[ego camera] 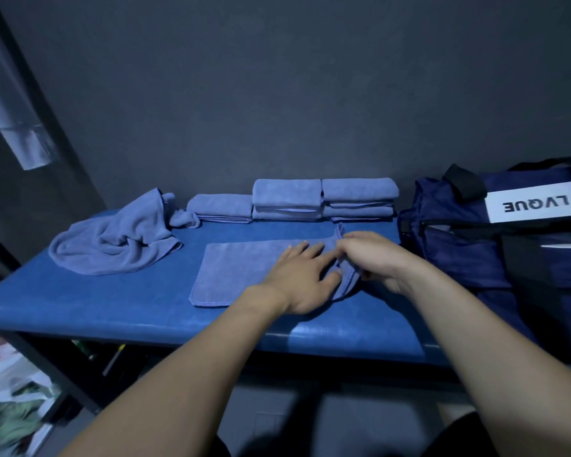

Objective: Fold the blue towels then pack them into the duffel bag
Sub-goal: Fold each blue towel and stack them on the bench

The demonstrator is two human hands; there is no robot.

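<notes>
Dark grey wall rises behind a blue padded table (80,308), which carries every towel in view. Directly under both hands lies 1 blue towel (241,272), spread mostly flat, its right end bunched and lifted. The left hand (302,282) rests palm down on this towel with fingers straight and slightly spread, pressing the cloth to the table. The right hand (373,258), just beside it and touching the same towel, has its fingers curled round the bunched right end, gripping that fold of cloth.

Beyond the hands, against the wall, sit folded towels: a single low one (221,207) to the left, then 2 taller stacks side by side (323,199); how many towels each stack holds is hard to tell. Further left of the left hand, a crumpled towel pile (116,239) lies unfolded.

To the right of the right hand stands the navy duffel bag (468,245), with a white label reading LVQUE upside down (538,202) and a black strap (465,181). Its opening appears as a dark slit; whether anything is inside, I cannot tell.
</notes>
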